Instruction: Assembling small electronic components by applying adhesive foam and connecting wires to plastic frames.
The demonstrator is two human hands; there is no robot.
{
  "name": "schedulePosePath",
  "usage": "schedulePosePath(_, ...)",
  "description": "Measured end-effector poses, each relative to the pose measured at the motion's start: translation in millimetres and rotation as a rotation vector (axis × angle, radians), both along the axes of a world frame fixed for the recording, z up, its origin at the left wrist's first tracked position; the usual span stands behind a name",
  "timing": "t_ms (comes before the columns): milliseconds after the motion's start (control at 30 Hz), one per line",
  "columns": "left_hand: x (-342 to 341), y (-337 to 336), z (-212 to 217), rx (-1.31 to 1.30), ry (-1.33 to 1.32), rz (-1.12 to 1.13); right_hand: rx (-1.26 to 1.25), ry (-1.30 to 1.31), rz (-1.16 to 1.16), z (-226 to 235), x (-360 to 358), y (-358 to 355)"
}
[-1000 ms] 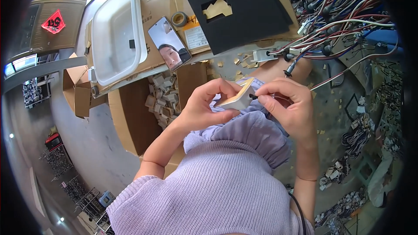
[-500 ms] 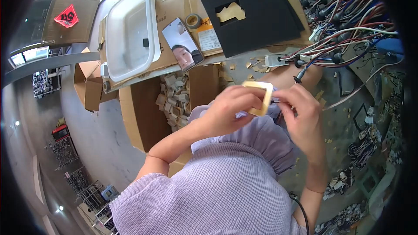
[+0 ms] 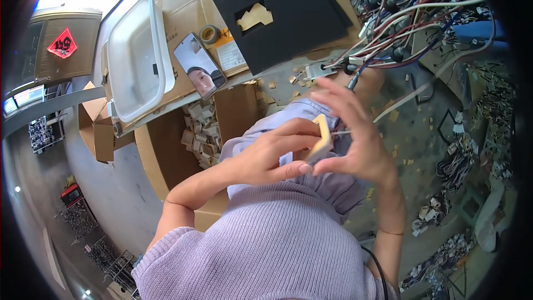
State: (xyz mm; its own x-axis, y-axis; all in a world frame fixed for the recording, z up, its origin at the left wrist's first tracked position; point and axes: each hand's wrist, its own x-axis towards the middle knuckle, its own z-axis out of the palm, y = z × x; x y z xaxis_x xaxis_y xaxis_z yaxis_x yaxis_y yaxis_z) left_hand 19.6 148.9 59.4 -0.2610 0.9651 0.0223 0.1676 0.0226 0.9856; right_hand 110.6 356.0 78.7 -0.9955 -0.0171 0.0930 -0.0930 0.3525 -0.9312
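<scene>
My left hand [image 3: 277, 153] is closed on a small square frame [image 3: 325, 143] with a yellow face and a pale side, tilted nearly edge-on above my lap. Its fingers reach into the frame's opening, and the thumb presses along the lower edge. Around the frame's other side curves my right hand [image 3: 363, 147], slightly blurred. Its fingers are raised and spread from the thumb, whose tip comes close to the frame's lower edge; I cannot tell whether they touch. A thin pale lead [image 3: 343, 131] shows between the frame and my right palm.
On the cardboard-covered table lie a white tub [image 3: 133, 61], a phone [image 3: 200, 66], a tape roll [image 3: 209, 34] and black sheets [image 3: 294, 28]. Below stands a carton [image 3: 152, 158] with white pieces. Bundled cables [image 3: 400, 33] hang at far right; yellow scraps [image 3: 394, 115] litter the floor.
The frame has turned from facing up to nearly edge-on. My right hand has opened from a pinch beside it, fingers lifting and spreading. The whole view has shifted slightly.
</scene>
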Motion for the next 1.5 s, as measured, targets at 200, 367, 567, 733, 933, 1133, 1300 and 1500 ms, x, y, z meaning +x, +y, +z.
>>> schedulePosePath(200,-3,-1,28,-0.093,0.154,0.163,0.335,-0.02,-0.023,8,22,28)
schedulePosePath(367,-6,9,22,-0.055,-0.05,0.225,0.43,0.032,-0.191,19,30,37)
schedulePosePath(567,-5,22,11,0.057,-0.333,0.293,-0.249,-0.152,-0.277,-2,21,-5)
schedulePosePath(733,11,29,6,0.185,-0.698,0.556,-0.367,-0.242,-0.299,5,19,-7)
schedulePosePath(933,1,21,0,-0.042,-0.036,0.328,-0.385,-0.268,-0.305,-2,18,-7)
schedulePosePath(1133,-1,22,1,-0.077,-0.549,0.35,-0.261,-0.115,-0.334,-2,18,-14)
schedulePosePath(1300,7,22,-1,0.057,-0.706,0.408,-0.242,-0.196,-0.378,5,21,-11)
schedulePosePath(1500,7,18,-6,0.078,-0.745,0.371,-0.364,-0.271,-0.362,2,24,-13)
